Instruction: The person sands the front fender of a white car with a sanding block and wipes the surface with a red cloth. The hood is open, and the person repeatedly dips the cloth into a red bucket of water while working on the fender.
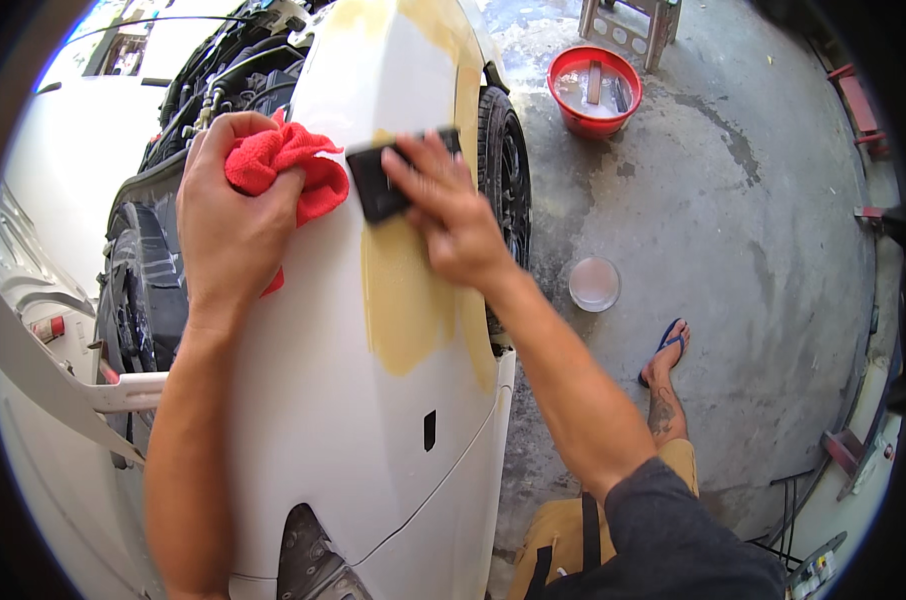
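A white car fender [323, 420] with yellowish filler patches [408, 310] lies beneath my hands. My left hand [235, 205] is closed round a bunched red cloth [291, 165] above the fender's inner edge, and a bit of red shows below the wrist too. Against the upper part of the filler, my right hand [451, 215] presses a flat black sanding block [378, 185], its fingers spread over the top and slightly blurred. Whether sandpaper is under the block is hidden.
The bare engine bay [243, 85] is left of the fender, the tire [503, 170] on its right. On the concrete floor stand a red bucket [613, 127] of cloudy water, a small round container [595, 284] and a grey step stool [628, 35]. My sandalled foot [665, 350] is lower right.
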### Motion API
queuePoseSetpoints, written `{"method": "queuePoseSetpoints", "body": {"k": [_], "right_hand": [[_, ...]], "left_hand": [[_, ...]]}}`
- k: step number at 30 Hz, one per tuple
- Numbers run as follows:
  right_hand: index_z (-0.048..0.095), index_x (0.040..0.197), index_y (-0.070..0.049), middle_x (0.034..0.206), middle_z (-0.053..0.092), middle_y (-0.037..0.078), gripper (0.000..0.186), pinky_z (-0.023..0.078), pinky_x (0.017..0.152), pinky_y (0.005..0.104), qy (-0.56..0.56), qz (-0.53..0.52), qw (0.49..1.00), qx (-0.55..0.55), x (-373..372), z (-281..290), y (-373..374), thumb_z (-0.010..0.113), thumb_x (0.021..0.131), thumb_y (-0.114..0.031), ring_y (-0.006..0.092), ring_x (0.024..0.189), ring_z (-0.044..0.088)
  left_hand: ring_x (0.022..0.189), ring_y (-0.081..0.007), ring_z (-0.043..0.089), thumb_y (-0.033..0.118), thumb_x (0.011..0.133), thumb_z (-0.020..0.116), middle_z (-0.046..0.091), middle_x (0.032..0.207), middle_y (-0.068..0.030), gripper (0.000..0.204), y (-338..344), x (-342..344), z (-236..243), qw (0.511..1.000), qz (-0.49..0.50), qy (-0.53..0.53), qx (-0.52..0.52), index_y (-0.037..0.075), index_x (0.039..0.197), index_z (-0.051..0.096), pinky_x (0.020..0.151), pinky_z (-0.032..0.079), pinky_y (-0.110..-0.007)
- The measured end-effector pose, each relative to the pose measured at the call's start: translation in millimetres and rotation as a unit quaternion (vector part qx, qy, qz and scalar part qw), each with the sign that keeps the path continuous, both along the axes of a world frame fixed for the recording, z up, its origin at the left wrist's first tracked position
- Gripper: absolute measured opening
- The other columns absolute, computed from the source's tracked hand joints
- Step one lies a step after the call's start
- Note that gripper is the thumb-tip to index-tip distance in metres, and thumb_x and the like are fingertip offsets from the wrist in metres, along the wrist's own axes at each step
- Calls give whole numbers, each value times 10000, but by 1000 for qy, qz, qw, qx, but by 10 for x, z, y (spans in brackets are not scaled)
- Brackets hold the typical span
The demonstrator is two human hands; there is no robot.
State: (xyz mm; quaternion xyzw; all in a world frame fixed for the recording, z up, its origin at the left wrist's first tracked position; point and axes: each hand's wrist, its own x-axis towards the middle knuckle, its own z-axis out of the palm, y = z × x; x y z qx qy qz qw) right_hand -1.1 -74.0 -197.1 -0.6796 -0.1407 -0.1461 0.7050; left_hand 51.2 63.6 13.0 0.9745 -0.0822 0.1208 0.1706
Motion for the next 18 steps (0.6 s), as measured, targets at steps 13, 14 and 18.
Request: {"method": "queuePoseSetpoints", "body": {"k": [13, 14, 18], "right_hand": [[605, 1524, -288, 1693, 442, 41, 718, 109, 1288, 595, 24, 53, 998, 17, -293, 146, -29, 644, 893, 53, 329, 1614, 297], [597, 1533, -284, 1692, 442, 39, 760, 79, 1293, 592, 13, 73, 997, 16, -651, 86, 26, 649, 863, 70, 325, 1631, 256], [590, 1541, -258, 1676, 463, 71, 772, 110, 1286, 603, 34, 84, 996, 11, -836, 66, 38, 634, 854, 93, 361, 1622, 272]], "left_hand": [[1022, -277, 700, 79, 826, 770, 693, 1143, -122, 341, 18, 40, -11, 998, 33, -16, -59, 49, 1147, 663, 945, 553, -394], [1023, -274, 700, 75, 825, 769, 694, 1146, -121, 348, 24, 46, -12, 997, 32, -24, -62, 48, 1154, 661, 946, 553, -392], [1019, -265, 705, 89, 820, 775, 694, 1139, -121, 369, 16, 31, -14, 999, 15, -32, 1, 54, 1170, 661, 922, 560, -379]]}}
